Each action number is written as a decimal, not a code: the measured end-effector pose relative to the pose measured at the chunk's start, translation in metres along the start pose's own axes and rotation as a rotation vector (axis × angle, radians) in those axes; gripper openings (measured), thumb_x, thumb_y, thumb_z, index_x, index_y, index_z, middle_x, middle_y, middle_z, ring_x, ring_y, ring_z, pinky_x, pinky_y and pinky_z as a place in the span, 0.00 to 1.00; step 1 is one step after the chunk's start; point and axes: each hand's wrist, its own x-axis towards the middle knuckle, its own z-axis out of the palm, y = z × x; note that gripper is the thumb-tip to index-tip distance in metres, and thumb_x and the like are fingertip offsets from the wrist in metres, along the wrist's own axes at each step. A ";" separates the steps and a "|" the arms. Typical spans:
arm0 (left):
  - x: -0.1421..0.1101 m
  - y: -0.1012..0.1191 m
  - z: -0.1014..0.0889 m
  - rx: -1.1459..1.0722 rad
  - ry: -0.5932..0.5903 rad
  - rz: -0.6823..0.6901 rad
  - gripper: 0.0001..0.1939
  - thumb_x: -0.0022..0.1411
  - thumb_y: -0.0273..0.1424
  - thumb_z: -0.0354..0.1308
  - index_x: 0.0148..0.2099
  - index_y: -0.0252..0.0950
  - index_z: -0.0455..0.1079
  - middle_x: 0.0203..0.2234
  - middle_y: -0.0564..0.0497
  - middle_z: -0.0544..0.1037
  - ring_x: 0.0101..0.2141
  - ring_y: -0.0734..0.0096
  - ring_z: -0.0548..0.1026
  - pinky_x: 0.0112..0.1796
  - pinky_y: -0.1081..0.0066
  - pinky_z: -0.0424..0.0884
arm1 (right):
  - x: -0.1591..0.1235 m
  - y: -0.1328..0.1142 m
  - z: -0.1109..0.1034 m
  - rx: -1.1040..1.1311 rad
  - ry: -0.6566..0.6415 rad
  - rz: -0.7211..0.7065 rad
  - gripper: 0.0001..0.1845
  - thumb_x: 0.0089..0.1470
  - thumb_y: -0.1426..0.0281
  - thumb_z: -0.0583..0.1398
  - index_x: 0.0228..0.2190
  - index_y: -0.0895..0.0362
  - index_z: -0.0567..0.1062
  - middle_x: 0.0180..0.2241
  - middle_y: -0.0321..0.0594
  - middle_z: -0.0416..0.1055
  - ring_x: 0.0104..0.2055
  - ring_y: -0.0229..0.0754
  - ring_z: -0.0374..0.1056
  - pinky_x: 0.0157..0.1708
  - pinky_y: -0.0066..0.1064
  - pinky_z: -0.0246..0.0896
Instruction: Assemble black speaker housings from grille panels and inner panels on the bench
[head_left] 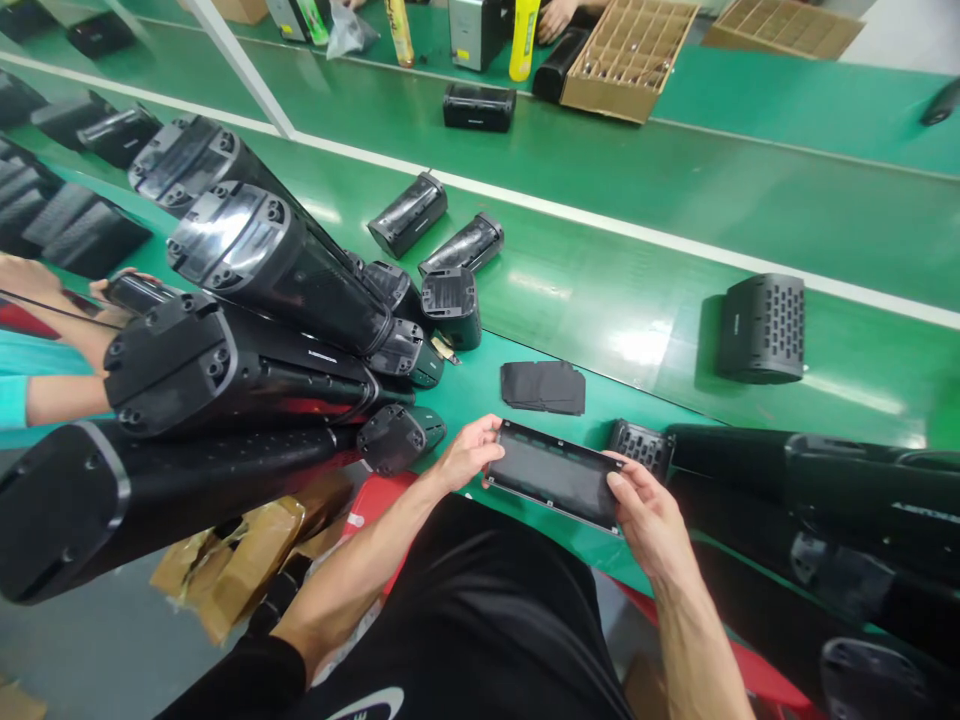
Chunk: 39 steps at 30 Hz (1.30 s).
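Green belt counter (600, 300), white strip along its far edge, a second green run beyond. Head view, looking down. Far run: cardboard divider tray (630, 60), yellow bottle (523, 40), a co-worker's hand (556, 15) just beyond them. Left side: long black cylindrical speaker housings (262, 280) lying in a fan, overhanging the counter edge; a second co-worker's arm in a teal sleeve (45, 390) beyond them. Near edge, centre: left hand (469, 452) and right hand (649, 520), both closed on the short ends of a rectangular black plastic panel (555, 475), its hollow face up. Panel held in front of the torso; contact with the counter cannot be told. Black sheet (544, 388) lies just farther off. Perforated black grille (641, 448) sits just beyond the right hand.
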 end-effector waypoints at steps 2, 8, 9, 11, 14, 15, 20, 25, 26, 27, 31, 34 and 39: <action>0.000 0.001 0.002 -0.016 0.011 -0.005 0.18 0.55 0.38 0.65 0.44 0.36 0.65 0.23 0.60 0.71 0.16 0.82 0.65 0.16 0.80 0.58 | -0.002 -0.003 0.000 0.017 0.002 0.001 0.30 0.41 0.55 0.76 0.45 0.52 0.79 0.37 0.41 0.80 0.35 0.44 0.76 0.36 0.33 0.71; -0.001 0.006 0.007 0.008 0.036 -0.029 0.20 0.59 0.45 0.64 0.44 0.38 0.65 0.20 0.63 0.65 0.14 0.82 0.61 0.15 0.78 0.57 | -0.008 -0.011 0.001 -0.010 0.004 -0.009 0.30 0.40 0.58 0.76 0.45 0.52 0.80 0.32 0.36 0.76 0.32 0.41 0.72 0.34 0.30 0.70; -0.002 0.006 0.007 0.018 0.037 -0.024 0.19 0.59 0.45 0.64 0.44 0.38 0.65 0.20 0.63 0.64 0.14 0.82 0.60 0.15 0.79 0.57 | -0.009 -0.012 0.001 -0.017 0.003 -0.014 0.29 0.40 0.58 0.76 0.45 0.52 0.80 0.32 0.36 0.76 0.32 0.41 0.72 0.34 0.30 0.69; -0.002 0.006 0.006 0.033 0.052 -0.010 0.18 0.60 0.44 0.64 0.43 0.38 0.65 0.20 0.64 0.62 0.15 0.82 0.60 0.17 0.79 0.56 | -0.011 -0.015 0.001 -0.027 0.008 -0.022 0.29 0.40 0.59 0.76 0.45 0.51 0.81 0.32 0.35 0.74 0.31 0.39 0.70 0.32 0.28 0.68; -0.003 0.007 0.006 0.035 0.075 0.001 0.18 0.59 0.42 0.64 0.44 0.38 0.65 0.20 0.63 0.62 0.17 0.83 0.61 0.19 0.79 0.55 | -0.013 -0.018 0.001 -0.031 0.015 -0.021 0.28 0.40 0.60 0.76 0.45 0.51 0.81 0.28 0.33 0.70 0.27 0.36 0.65 0.26 0.26 0.63; -0.004 0.007 0.006 0.033 0.074 -0.001 0.18 0.59 0.43 0.65 0.44 0.37 0.66 0.21 0.63 0.63 0.18 0.83 0.61 0.20 0.79 0.56 | -0.013 -0.018 0.002 -0.030 0.018 -0.024 0.27 0.40 0.60 0.76 0.44 0.51 0.82 0.27 0.32 0.68 0.26 0.36 0.64 0.24 0.25 0.61; -0.003 0.007 0.007 0.033 0.051 0.007 0.20 0.59 0.45 0.65 0.44 0.37 0.66 0.22 0.62 0.64 0.19 0.82 0.61 0.21 0.78 0.56 | -0.014 -0.020 0.004 -0.029 0.041 -0.058 0.24 0.38 0.61 0.75 0.40 0.52 0.81 0.24 0.29 0.61 0.22 0.34 0.58 0.20 0.25 0.57; -0.001 0.004 0.007 0.055 0.079 0.015 0.17 0.64 0.45 0.62 0.42 0.38 0.64 0.21 0.62 0.64 0.18 0.81 0.61 0.21 0.78 0.57 | -0.015 -0.019 0.004 -0.019 0.023 -0.049 0.27 0.38 0.63 0.75 0.44 0.51 0.81 0.25 0.29 0.62 0.24 0.34 0.60 0.23 0.25 0.59; 0.000 0.004 0.007 0.061 0.083 0.018 0.17 0.64 0.46 0.61 0.41 0.38 0.64 0.21 0.62 0.64 0.18 0.81 0.62 0.21 0.78 0.57 | -0.014 -0.018 0.003 -0.023 0.014 -0.048 0.27 0.39 0.63 0.75 0.44 0.51 0.81 0.25 0.29 0.62 0.25 0.34 0.60 0.23 0.25 0.59; 0.000 0.003 0.007 0.066 0.087 0.020 0.17 0.65 0.46 0.61 0.41 0.38 0.64 0.21 0.61 0.64 0.18 0.81 0.62 0.21 0.78 0.57 | -0.014 -0.018 0.002 -0.029 0.005 -0.050 0.27 0.39 0.63 0.75 0.45 0.51 0.81 0.26 0.29 0.63 0.25 0.35 0.61 0.24 0.26 0.60; 0.001 0.003 0.007 0.071 0.091 0.011 0.18 0.64 0.47 0.61 0.41 0.38 0.65 0.21 0.61 0.64 0.18 0.81 0.62 0.21 0.78 0.57 | -0.014 -0.015 0.000 -0.040 -0.028 -0.057 0.27 0.41 0.62 0.74 0.46 0.50 0.80 0.27 0.31 0.66 0.24 0.36 0.62 0.26 0.28 0.63; 0.003 0.001 0.005 0.057 0.083 0.005 0.19 0.62 0.48 0.63 0.42 0.38 0.65 0.21 0.62 0.64 0.18 0.81 0.61 0.21 0.79 0.57 | -0.014 -0.013 0.000 -0.030 -0.019 -0.064 0.26 0.43 0.62 0.73 0.46 0.50 0.80 0.26 0.31 0.64 0.23 0.36 0.60 0.26 0.29 0.63; 0.003 0.001 0.005 0.075 0.079 0.030 0.20 0.61 0.47 0.64 0.42 0.37 0.66 0.21 0.62 0.64 0.18 0.81 0.61 0.22 0.79 0.57 | -0.015 -0.014 0.003 -0.017 -0.007 -0.069 0.23 0.44 0.62 0.73 0.44 0.50 0.81 0.23 0.28 0.59 0.22 0.35 0.57 0.25 0.29 0.62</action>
